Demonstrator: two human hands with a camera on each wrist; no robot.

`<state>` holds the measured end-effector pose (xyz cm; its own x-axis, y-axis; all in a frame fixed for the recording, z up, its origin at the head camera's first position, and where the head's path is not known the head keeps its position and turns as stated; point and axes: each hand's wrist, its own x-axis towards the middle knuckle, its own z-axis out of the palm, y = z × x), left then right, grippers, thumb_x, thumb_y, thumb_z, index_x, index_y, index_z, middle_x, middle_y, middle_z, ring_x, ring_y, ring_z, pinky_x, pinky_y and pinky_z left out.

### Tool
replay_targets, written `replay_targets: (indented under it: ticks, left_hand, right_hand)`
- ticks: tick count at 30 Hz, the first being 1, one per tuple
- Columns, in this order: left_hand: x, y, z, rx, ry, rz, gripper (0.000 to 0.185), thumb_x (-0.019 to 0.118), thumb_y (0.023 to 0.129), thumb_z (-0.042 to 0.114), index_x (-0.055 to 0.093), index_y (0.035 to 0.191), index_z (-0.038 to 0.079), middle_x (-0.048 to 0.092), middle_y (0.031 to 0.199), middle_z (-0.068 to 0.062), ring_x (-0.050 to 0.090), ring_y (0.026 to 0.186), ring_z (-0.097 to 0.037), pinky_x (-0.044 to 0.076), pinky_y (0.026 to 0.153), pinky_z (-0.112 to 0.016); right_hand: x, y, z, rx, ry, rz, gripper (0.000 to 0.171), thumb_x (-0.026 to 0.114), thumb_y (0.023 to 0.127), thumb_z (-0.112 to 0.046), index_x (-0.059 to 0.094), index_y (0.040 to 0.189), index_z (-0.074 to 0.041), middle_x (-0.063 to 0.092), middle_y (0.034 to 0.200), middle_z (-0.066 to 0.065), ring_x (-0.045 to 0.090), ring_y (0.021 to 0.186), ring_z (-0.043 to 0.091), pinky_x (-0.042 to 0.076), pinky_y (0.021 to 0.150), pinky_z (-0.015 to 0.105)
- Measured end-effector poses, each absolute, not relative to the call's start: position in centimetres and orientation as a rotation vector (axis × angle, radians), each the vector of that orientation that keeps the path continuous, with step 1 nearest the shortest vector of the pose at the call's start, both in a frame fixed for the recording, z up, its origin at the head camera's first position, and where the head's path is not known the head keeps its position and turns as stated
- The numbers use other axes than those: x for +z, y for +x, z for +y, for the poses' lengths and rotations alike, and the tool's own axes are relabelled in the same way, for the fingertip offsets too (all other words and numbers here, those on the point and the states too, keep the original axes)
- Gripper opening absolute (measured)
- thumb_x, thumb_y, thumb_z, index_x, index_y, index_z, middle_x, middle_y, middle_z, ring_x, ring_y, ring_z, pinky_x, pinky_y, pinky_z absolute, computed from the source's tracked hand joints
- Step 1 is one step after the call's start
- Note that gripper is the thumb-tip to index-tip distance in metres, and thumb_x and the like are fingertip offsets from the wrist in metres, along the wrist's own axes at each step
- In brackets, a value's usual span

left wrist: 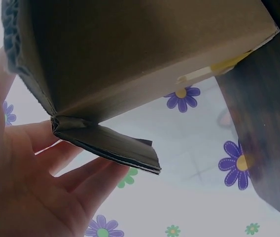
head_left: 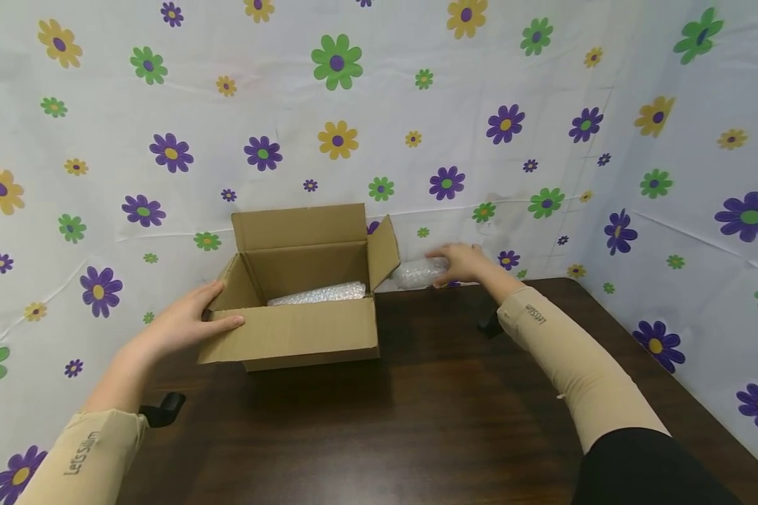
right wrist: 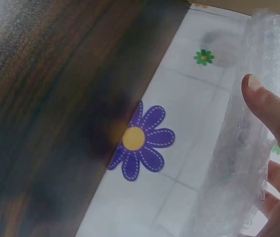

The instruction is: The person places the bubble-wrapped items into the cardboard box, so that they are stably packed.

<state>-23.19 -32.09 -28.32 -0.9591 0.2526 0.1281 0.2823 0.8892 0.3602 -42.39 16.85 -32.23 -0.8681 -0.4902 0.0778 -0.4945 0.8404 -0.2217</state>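
Observation:
An open cardboard box (head_left: 312,330) stands on the table with its flaps raised or folded out. My left hand (head_left: 180,317) grips the box's left side; the thumb lies over the front flap, and in the left wrist view the fingers sit behind a folded side flap (left wrist: 115,143). Inside the box lies a bubble-wrapped item (head_left: 322,293), partly hidden by the front wall. To the right of the box, my right hand (head_left: 464,264) holds a roll-shaped bubble-wrapped bundle (right wrist: 238,158), with the thumb on one side and the fingers on the other. What the wrap contains cannot be made out.
The dark wooden table (head_left: 455,400) ends at a back edge against a white flower-print cloth (head_left: 379,105). A similar cloth wall (head_left: 701,266) runs along the right side. The box's right flap (head_left: 382,252) stands up near the bundle.

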Motion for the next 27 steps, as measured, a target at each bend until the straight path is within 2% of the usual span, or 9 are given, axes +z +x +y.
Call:
replay_targets:
  ticks: [10,19,27]
  left_hand:
    - [-28.6,-23.1,-32.2,-0.585,-0.423,-2.973,0.095,0.065,0.089,0.05,0.022,0.148,-0.012,0.022,0.151,-0.035,0.018,0.137,-0.054,0.02,0.107,-0.067]
    - [-28.8,-23.2,-32.3,-0.597,-0.429,-2.958,0.094,0.065,0.089,0.049,0.023,0.148,-0.012,0.022,0.15,-0.036,0.019,0.137,-0.054,0.02,0.107,-0.067]
    - [-28.9,-23.2,-32.4,-0.606,-0.43,-2.956,0.095,0.065,0.089,0.049,0.022,0.148,-0.012,0.021,0.15,-0.036,0.018,0.137,-0.054,0.02,0.107,-0.067]
  right_hand:
    - [-30.5,-41.6,17.5,0.405,0.77,-2.993,0.068,0.081,0.079,-0.033,0.055,0.14,-0.017,0.052,0.141,0.012,0.046,0.127,0.036,0.019,0.101,0.073]
    - [-30.1,-41.2,17.7,0.418,0.773,-2.981,0.067,0.081,0.079,-0.032,0.057,0.138,-0.015,0.054,0.139,0.012,0.047,0.127,0.035,0.024,0.1,0.069]
    - [-29.2,-41.3,18.0,0.463,0.851,-2.967,0.069,0.082,0.078,-0.029,0.055,0.138,-0.008,0.055,0.137,0.017,0.052,0.12,0.036,0.043,0.097,0.054]
